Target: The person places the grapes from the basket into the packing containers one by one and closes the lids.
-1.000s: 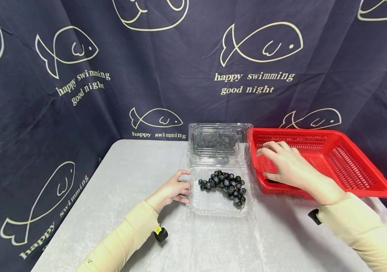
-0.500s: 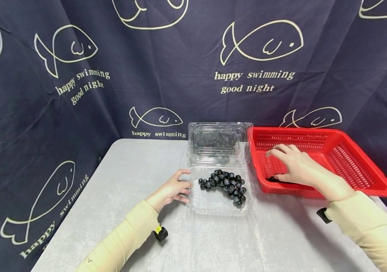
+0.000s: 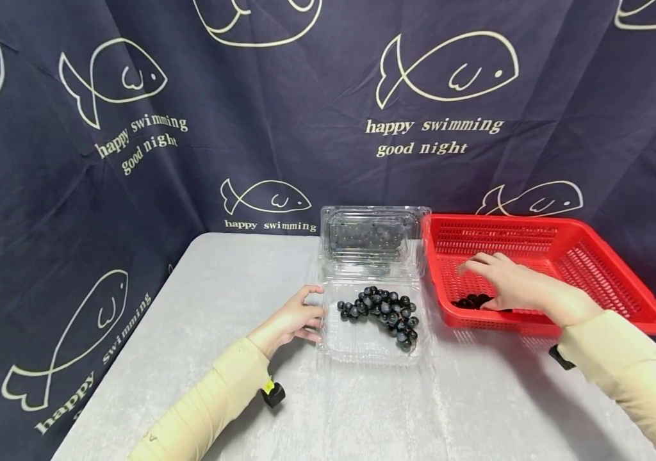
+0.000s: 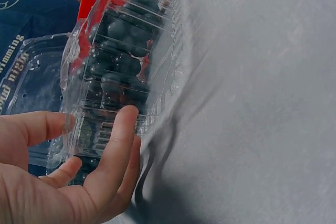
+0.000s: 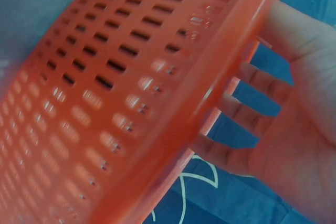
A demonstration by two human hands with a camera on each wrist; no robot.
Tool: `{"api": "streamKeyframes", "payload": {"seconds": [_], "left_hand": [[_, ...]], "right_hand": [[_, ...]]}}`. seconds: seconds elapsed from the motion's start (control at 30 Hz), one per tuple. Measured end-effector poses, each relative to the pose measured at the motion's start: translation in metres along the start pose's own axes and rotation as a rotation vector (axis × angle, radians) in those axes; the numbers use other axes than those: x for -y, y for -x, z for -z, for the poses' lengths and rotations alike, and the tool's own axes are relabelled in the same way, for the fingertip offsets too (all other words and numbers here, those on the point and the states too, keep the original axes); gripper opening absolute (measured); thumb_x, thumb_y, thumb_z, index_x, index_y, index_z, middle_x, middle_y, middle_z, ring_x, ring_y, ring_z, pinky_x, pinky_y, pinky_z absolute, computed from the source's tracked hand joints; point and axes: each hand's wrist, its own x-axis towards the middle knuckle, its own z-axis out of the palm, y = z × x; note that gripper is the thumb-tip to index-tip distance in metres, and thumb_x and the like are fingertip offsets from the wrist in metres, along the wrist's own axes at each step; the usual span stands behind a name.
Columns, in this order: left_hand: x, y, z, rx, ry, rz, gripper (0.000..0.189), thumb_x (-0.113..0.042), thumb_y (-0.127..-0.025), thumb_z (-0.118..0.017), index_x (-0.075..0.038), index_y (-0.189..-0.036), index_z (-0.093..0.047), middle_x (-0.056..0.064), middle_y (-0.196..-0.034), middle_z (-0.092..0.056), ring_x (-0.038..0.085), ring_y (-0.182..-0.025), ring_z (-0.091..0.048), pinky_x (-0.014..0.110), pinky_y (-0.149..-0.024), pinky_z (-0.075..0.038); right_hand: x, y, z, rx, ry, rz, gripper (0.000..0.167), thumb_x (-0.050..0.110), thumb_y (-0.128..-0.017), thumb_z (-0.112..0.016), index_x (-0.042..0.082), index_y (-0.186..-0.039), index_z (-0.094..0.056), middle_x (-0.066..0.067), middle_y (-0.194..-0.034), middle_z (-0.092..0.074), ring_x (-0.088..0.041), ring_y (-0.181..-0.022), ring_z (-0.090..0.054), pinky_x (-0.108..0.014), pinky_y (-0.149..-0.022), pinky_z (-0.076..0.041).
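A clear plastic clamshell box (image 3: 348, 346) lies with its lid (image 3: 371, 240) folded back, a bunch of dark grapes (image 3: 385, 310) inside. My left hand (image 3: 293, 320) rests on the box's left side. In the left wrist view its fairly straight fingers (image 4: 123, 129) touch the clear wall, through which the grapes show. Inside a red basket (image 3: 489, 235), my right hand (image 3: 515, 285) hovers over the left part with fingers spread loosely. More dark grapes (image 3: 469, 301) lie right beside its thumb, partly hidden by the front wall. From the right wrist, the basket's slotted wall covers the fingertips.
The basket stands close to the right of the box on a pale grey table (image 3: 247, 275). Behind them hangs a dark blue curtain (image 3: 276, 128) with fish drawings, close to the table's back edge. A black wrist camera (image 3: 273, 394) sits under the left sleeve.
My right hand has moved rightward inside the basket, away from its left edge, and grapes beneath it have come into view. The left hand and the box stay put.
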Motion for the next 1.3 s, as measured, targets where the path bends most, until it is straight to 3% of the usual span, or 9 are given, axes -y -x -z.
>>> {"api": "streamKeyframes", "payload": {"seconds": [0.33,0.47,0.67,0.9,1.13,1.3], "left_hand": [[-0.001,0.000,0.000,0.003,0.009,0.007,0.059,-0.001,-0.084,-0.056,-0.018,-0.138,-0.037,0.018,-0.112,-0.050,0.022,-0.079,-0.057,0.039,-0.063,-0.059],[-0.001,0.001,0.000,0.001,0.008,0.006,0.059,-0.001,-0.084,-0.056,-0.017,-0.138,-0.037,0.018,-0.113,-0.050,0.022,-0.079,-0.057,0.039,-0.063,-0.059],[-0.002,0.001,-0.001,-0.003,0.010,0.007,0.060,-0.001,-0.085,-0.055,-0.016,-0.139,-0.035,0.020,-0.117,-0.047,0.023,-0.080,-0.056,0.039,-0.063,-0.059],[-0.002,0.000,0.000,0.005,0.012,0.007,0.059,-0.001,-0.086,-0.055,-0.016,-0.139,-0.035,0.021,-0.118,-0.047,0.022,-0.079,-0.056,0.039,-0.063,-0.059],[-0.001,0.000,0.000,0.010,0.005,0.002,0.057,-0.002,-0.087,-0.055,-0.017,-0.139,-0.035,0.022,-0.123,-0.048,0.022,-0.079,-0.058,0.038,-0.062,-0.059],[0.000,-0.001,0.000,0.012,0.003,0.000,0.056,-0.002,-0.087,-0.055,-0.017,-0.138,-0.035,0.022,-0.121,-0.048,0.021,-0.078,-0.058,0.038,-0.063,-0.059]], "right_hand": [[-0.015,-0.002,-0.012,0.057,-0.008,0.098,0.064,0.016,-0.054,-0.089,0.013,-0.110,-0.059,-0.005,-0.108,-0.056,-0.027,-0.093,-0.051,-0.045,-0.076,-0.047],[-0.017,-0.004,-0.016,0.101,-0.027,0.098,0.059,0.007,-0.056,-0.085,0.017,-0.108,-0.059,-0.005,-0.108,-0.056,-0.029,-0.093,-0.050,-0.047,-0.076,-0.048],[-0.020,-0.006,-0.023,0.119,-0.033,0.142,0.057,-0.002,-0.057,-0.081,0.013,-0.108,-0.060,-0.006,-0.107,-0.057,-0.031,-0.095,-0.052,-0.052,-0.080,-0.047],[-0.023,-0.006,-0.029,0.153,-0.036,0.082,0.056,-0.001,-0.061,-0.078,0.010,-0.112,-0.060,-0.016,-0.114,-0.056,-0.045,-0.105,-0.052,-0.062,-0.088,-0.043],[-0.025,-0.004,-0.036,0.117,0.028,0.138,0.059,0.005,-0.061,-0.080,0.007,-0.116,-0.059,-0.015,-0.112,-0.058,-0.036,-0.097,-0.055,-0.053,-0.081,-0.049],[-0.025,-0.003,-0.038,0.130,0.014,0.115,0.056,0.003,-0.064,-0.077,0.007,-0.117,-0.059,-0.018,-0.114,-0.057,-0.038,-0.100,-0.056,-0.054,-0.084,-0.049]]}}
